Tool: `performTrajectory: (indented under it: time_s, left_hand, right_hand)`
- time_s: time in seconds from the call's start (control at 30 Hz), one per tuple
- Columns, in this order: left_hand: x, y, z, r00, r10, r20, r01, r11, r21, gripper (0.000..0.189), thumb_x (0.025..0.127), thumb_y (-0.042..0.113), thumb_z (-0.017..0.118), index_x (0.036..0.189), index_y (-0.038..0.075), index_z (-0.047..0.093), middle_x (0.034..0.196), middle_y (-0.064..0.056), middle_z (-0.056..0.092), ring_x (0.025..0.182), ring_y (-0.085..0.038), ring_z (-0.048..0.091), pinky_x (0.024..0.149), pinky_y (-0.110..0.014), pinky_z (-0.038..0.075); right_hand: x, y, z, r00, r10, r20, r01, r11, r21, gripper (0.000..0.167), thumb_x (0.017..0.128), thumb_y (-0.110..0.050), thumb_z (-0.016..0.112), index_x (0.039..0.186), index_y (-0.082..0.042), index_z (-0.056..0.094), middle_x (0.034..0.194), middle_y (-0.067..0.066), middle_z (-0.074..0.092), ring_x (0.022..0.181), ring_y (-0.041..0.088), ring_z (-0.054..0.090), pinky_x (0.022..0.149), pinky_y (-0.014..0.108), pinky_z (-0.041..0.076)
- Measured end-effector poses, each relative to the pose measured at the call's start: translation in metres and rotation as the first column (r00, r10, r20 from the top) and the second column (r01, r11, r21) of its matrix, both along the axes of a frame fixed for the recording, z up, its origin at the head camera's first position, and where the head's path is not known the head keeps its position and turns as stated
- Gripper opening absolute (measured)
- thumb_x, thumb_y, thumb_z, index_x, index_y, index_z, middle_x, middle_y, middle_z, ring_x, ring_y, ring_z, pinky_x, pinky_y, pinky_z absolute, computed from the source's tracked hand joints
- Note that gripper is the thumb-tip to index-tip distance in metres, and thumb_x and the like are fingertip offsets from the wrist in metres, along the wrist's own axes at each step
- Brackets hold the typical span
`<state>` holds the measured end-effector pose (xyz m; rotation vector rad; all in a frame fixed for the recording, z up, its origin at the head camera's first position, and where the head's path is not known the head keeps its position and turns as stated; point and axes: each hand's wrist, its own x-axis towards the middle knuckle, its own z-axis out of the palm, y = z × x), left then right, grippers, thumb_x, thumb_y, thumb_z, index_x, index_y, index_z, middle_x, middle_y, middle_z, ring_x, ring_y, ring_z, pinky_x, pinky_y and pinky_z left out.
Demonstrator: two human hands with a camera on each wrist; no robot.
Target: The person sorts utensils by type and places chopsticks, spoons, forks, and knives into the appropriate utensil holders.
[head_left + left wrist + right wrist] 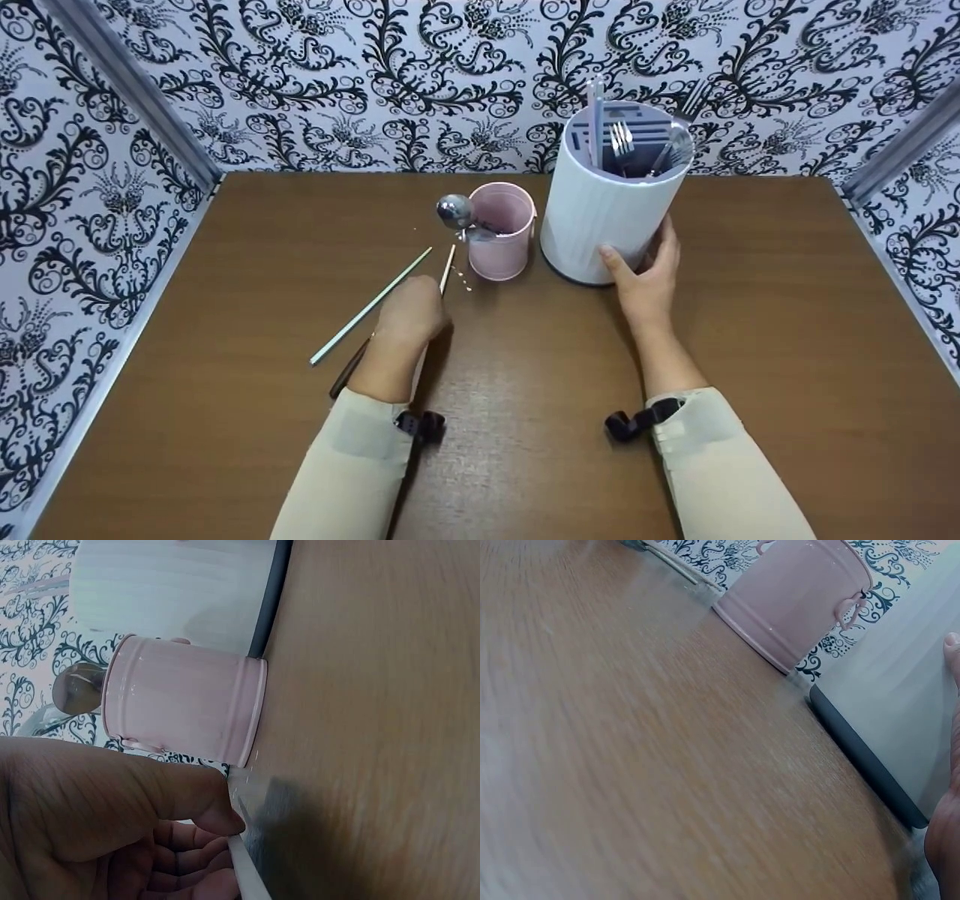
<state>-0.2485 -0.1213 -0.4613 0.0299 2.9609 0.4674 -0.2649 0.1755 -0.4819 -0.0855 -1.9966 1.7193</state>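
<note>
My left hand (411,309) pinches a slim pale chopstick (249,874) between thumb and fingers, low over the table. A pale green chopstick (371,306) lies to its left, and a dark handle (349,370) shows partly under the wrist. My right hand (651,281) grips the lower right side of a white utensil holder (592,217), thumb on the front and fingers round the side. Forks (622,142) and pale upright sticks (596,127) stand in the holder's slotted top. Beside it, a small pink bucket (499,259) holds metal utensils, with a round spoon head (455,211) over its rim.
The brown wooden table (517,435) runs back to a wall with black-and-white scroll wallpaper (337,90). Small pale specks (466,285) lie on the wood by the bucket. Similar panels with grey metal strips rise at both sides.
</note>
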Motion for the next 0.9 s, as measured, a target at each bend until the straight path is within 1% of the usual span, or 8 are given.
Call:
performTrajectory:
  time_s: [0.17, 0.27, 0.33, 0.4, 0.53, 0.6, 0.77, 0.9]
  left_hand:
    - [-0.0008, 0.0003, 0.0008, 0.999, 0.014, -0.034, -0.012, 0.999, 0.051, 0.016, 0.08, 0.009, 0.075, 0.088, -0.004, 0.073, 0.097, -0.023, 0.076, 0.089, -0.037, 0.074, 0.082, -0.053, 0.061]
    - [-0.001, 0.0002, 0.0017, 0.998, 0.025, -0.054, -0.02, 0.996, 0.082, 0.013, 0.079, 0.01, 0.074, 0.085, -0.001, 0.071, 0.093, -0.021, 0.076, 0.084, -0.036, 0.072, 0.079, -0.053, 0.061]
    - [-0.0013, 0.0004, 0.0023, 0.997, 0.035, -0.066, -0.028, 0.994, 0.105, 0.013, 0.08, 0.01, 0.072, 0.087, -0.001, 0.07, 0.093, -0.021, 0.075, 0.082, -0.035, 0.071, 0.079, -0.053, 0.06]
    - [-0.0017, 0.0008, 0.0028, 0.996, 0.055, -0.072, -0.045, 0.989, 0.138, 0.017, 0.081, 0.011, 0.069, 0.092, -0.003, 0.068, 0.094, -0.021, 0.074, 0.083, -0.034, 0.07, 0.078, -0.053, 0.06]
    - [-0.0032, 0.0025, 0.0042, 0.988, 0.127, -0.087, -0.106, 0.971, 0.215, 0.03, 0.084, 0.011, 0.064, 0.107, -0.007, 0.06, 0.098, -0.025, 0.073, 0.086, -0.039, 0.072, 0.078, -0.053, 0.06]
    - [-0.0044, 0.0034, 0.0044, 0.981, 0.162, -0.108, -0.132, 0.961, 0.243, 0.034, 0.085, 0.012, 0.062, 0.112, -0.009, 0.056, 0.098, -0.027, 0.073, 0.086, -0.042, 0.073, 0.076, -0.054, 0.061]
    - [-0.0059, 0.0054, 0.0068, 0.966, 0.219, -0.138, -0.168, 0.937, 0.305, 0.035, 0.089, 0.013, 0.061, 0.114, -0.01, 0.052, 0.094, -0.028, 0.072, 0.081, -0.041, 0.073, 0.071, -0.054, 0.061]
    - [-0.0052, 0.0069, 0.0097, 0.955, 0.256, -0.151, -0.182, 0.907, 0.38, 0.033, 0.09, 0.012, 0.062, 0.112, -0.007, 0.049, 0.096, -0.025, 0.069, 0.08, -0.039, 0.072, 0.069, -0.052, 0.061]
  right_hand:
    - [-0.0006, -0.0001, -0.001, 1.0, 0.012, -0.019, -0.013, 1.0, -0.023, 0.097, 0.081, -0.009, 0.08, 0.162, -0.001, 0.027, 0.154, 0.023, 0.036, 0.145, 0.029, 0.039, 0.12, 0.035, 0.035]
    - [-0.0004, -0.0002, -0.0016, 1.0, 0.009, -0.018, -0.009, 1.0, -0.022, 0.097, 0.081, -0.009, 0.08, 0.162, -0.001, 0.027, 0.155, 0.023, 0.036, 0.145, 0.03, 0.039, 0.12, 0.035, 0.036]
    - [-0.0002, -0.0002, -0.0018, 1.0, 0.009, -0.019, -0.009, 1.0, -0.024, 0.097, 0.081, -0.009, 0.08, 0.162, -0.001, 0.027, 0.155, 0.023, 0.036, 0.146, 0.03, 0.039, 0.12, 0.034, 0.036]
    - [-0.0001, 0.0, -0.0017, 1.0, 0.01, -0.02, -0.011, 1.0, -0.026, 0.097, 0.081, -0.009, 0.08, 0.162, -0.001, 0.027, 0.156, 0.023, 0.036, 0.146, 0.029, 0.039, 0.12, 0.034, 0.035]
    - [-0.0004, 0.0001, -0.0012, 1.0, 0.007, -0.009, -0.008, 1.0, -0.025, 0.097, 0.081, -0.01, 0.08, 0.162, -0.001, 0.027, 0.158, 0.022, 0.036, 0.146, 0.028, 0.038, 0.12, 0.033, 0.036]
    - [-0.0006, 0.0, -0.001, 1.0, 0.006, -0.004, -0.006, 1.0, -0.022, 0.097, 0.081, -0.01, 0.08, 0.162, -0.001, 0.027, 0.158, 0.022, 0.035, 0.146, 0.028, 0.038, 0.12, 0.033, 0.036]
    - [-0.0004, -0.0001, -0.0003, 1.0, 0.006, -0.008, -0.006, 1.0, -0.021, 0.097, 0.081, -0.01, 0.08, 0.162, -0.001, 0.027, 0.158, 0.022, 0.035, 0.146, 0.029, 0.037, 0.12, 0.033, 0.035]
    - [-0.0002, -0.0005, 0.0003, 1.0, 0.001, -0.008, -0.001, 1.0, -0.012, 0.097, 0.081, -0.01, 0.08, 0.162, -0.001, 0.028, 0.158, 0.023, 0.036, 0.146, 0.03, 0.037, 0.122, 0.036, 0.035]
